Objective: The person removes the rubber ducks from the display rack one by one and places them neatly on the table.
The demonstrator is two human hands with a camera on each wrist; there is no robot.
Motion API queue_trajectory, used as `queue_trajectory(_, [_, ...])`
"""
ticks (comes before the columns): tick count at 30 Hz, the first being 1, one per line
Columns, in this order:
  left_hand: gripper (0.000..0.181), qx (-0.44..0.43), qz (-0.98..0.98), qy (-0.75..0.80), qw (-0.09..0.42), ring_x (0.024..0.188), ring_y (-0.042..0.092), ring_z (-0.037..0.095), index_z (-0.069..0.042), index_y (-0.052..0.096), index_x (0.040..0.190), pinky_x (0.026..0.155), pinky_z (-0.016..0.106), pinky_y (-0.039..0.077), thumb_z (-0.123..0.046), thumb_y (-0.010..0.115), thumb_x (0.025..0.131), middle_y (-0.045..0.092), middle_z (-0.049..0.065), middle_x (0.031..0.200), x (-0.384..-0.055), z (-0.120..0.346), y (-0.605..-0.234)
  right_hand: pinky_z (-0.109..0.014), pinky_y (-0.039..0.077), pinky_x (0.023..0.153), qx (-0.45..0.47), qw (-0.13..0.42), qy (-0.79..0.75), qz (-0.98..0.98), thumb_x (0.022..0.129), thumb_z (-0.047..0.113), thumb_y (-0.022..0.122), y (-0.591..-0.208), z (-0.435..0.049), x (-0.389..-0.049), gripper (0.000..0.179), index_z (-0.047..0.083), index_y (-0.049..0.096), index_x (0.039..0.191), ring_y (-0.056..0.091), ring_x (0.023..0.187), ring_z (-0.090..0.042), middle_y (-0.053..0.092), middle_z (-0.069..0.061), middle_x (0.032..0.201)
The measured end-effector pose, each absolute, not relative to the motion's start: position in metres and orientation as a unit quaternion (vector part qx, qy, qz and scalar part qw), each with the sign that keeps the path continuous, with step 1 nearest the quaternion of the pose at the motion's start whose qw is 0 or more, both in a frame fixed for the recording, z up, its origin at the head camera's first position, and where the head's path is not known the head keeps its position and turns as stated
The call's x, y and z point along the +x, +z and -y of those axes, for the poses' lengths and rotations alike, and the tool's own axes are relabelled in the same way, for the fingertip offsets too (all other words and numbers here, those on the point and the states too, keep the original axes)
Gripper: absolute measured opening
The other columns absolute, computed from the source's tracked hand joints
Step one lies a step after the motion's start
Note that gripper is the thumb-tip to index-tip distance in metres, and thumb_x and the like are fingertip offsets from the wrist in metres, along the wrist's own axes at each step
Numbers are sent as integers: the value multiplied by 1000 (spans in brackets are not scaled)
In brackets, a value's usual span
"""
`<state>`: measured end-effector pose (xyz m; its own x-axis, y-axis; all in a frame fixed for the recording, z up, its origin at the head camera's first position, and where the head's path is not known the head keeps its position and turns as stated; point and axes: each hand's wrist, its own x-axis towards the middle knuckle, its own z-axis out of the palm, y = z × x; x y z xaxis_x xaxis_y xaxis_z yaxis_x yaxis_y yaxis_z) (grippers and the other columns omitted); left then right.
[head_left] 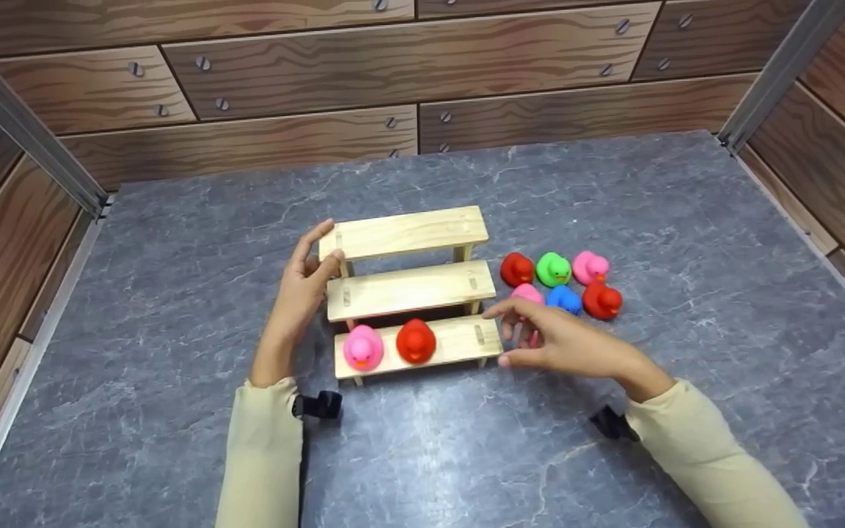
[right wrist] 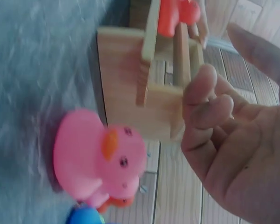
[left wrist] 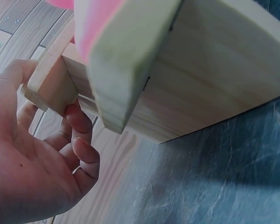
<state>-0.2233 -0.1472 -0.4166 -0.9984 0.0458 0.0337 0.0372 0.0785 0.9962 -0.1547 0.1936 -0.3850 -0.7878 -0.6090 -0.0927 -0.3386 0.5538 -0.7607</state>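
A three-step wooden stand [head_left: 411, 290] is on the grey floor surface. My left hand [head_left: 305, 282] grips the left end of its top step; in the left wrist view, fingers of the hand [left wrist: 42, 149] curl beneath the wood. On the bottom step sit a pink rubber duck [head_left: 363, 348] and, to its right, a red rubber duck [head_left: 416, 342]. My right hand [head_left: 562, 341] hovers by that step's right end, fingers loosely bent and nothing in them. Close to it, partly hidden in the head view, is another pink duck [right wrist: 91, 158].
Right of the stand, two rows of ducks include a red duck [head_left: 517, 270], a green duck [head_left: 553, 270], a pink duck [head_left: 590, 268], a blue duck [head_left: 564, 299] and another red duck [head_left: 602, 299]. Wood-patterned walls [head_left: 305, 66] border the surface at the back and sides.
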Motion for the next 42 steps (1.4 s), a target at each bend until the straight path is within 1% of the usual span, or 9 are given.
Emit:
queue_trajectory(4, [51,30,-734,679,3,69,55,13,-21,39,147,56,23,45,-19,55,99,56,8,91,-224,146,-418,-22,47,71,-277,166,-414,-851,86,26,73,-389,-181,-152,53,9,51,130,53,79,-14,58,-9,99])
queue_trajectory(11, [50,27,-740,672,-3,66,54,13,-23,40,146,55,23,45,-20,55,98,56,8,90,-224,147,-418,-21,46,69,-279,151,-443,-838,86,23,73,-391,-160,-149,51,7,51,129,53,77,-8,57,-9,97])
queue_trajectory(16, [51,26,-742,670,-7,68,56,13,-21,40,147,56,24,47,-19,56,98,58,12,93,-223,149,-417,-21,46,69,-273,163,-460,-829,86,21,73,-395,-146,-150,54,6,49,132,53,78,-12,56,-11,99])
queue_trajectory(20, [52,29,-741,670,-6,70,56,14,-21,40,147,57,24,47,-19,56,98,57,10,92,-223,148,-416,-22,47,68,-269,164,-457,-832,86,23,74,-397,-138,-151,56,7,49,133,54,77,-16,57,-10,98])
queue_trajectory(26, [51,28,-736,676,0,62,50,11,-24,40,146,53,23,42,-19,55,98,56,8,91,-223,147,-416,-21,46,67,-268,160,-446,-839,86,23,74,-397,-130,-153,56,10,49,134,54,74,-15,58,-7,95])
queue_trajectory(29, [51,25,-733,680,-1,65,53,12,-23,40,146,55,23,45,-19,56,98,56,8,91,-223,147,-416,-19,44,64,-269,164,-449,-836,85,23,74,-398,-126,-153,55,9,50,133,53,71,-14,58,-7,93])
queue_trajectory(35, [52,26,-726,687,0,72,60,16,-22,40,147,59,26,51,-18,56,98,58,15,98,-223,147,-416,-19,43,64,-265,164,-452,-836,84,21,75,-403,-116,-153,53,10,52,131,51,70,-10,57,-6,88])
queue_trajectory(40, [51,26,-726,687,2,75,61,16,-23,40,147,61,26,52,-18,55,98,58,23,106,-224,147,-418,-20,42,63,-257,162,-439,-845,84,21,75,-406,-110,-151,53,14,52,131,49,70,-10,55,-4,84])
queue_trajectory(42, [51,23,-726,687,1,75,61,16,-24,40,147,61,26,52,-18,56,98,58,24,106,-225,147,-418,-20,41,61,-258,156,-432,-850,84,21,75,-407,-108,-151,53,15,53,132,48,70,-10,56,-5,83])
